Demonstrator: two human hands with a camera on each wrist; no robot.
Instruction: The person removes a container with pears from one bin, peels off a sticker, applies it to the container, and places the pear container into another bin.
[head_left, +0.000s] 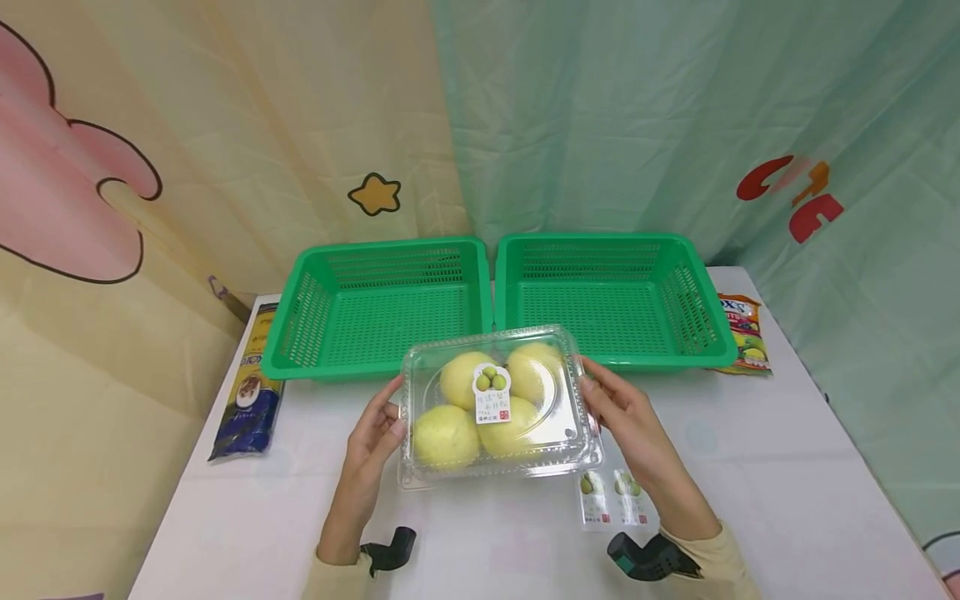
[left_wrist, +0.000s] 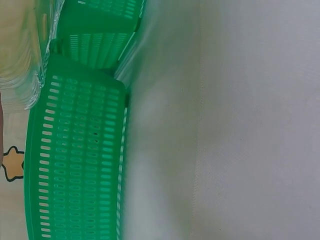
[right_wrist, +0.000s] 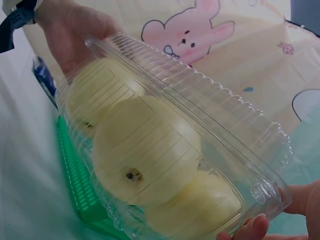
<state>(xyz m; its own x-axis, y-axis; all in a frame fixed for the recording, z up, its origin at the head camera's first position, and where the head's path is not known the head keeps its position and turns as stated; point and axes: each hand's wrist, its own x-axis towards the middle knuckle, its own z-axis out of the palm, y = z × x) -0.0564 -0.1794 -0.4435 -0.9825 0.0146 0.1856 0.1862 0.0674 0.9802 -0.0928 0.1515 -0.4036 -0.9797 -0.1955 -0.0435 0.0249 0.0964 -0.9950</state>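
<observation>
A clear plastic clamshell box (head_left: 573, 442) holds several pale yellow-green round fruits (head_left: 446, 437). On its lid sits a white label (head_left: 492, 400) with green fruit pictures. My left hand (head_left: 367, 450) grips the box's left side, thumb on the near face. On the opposite side my right hand (head_left: 626, 417) holds it, the thumb showing at the edge. The right wrist view catches the box from the side, with a dark-centred fruit (right_wrist: 145, 150) in front and my right thumb and fingers (right_wrist: 255, 227) at the corner. Only part of the box enters the left wrist view.
Two green baskets (head_left: 378, 367) (head_left: 618, 360) stand side by side behind the box. A blue-and-gold packet (head_left: 247, 400) lies at left, a colourful snack bag (head_left: 746, 333) at right. Below my right hand is a sheet of fruit labels (head_left: 603, 504) on the white table (head_left: 480, 542).
</observation>
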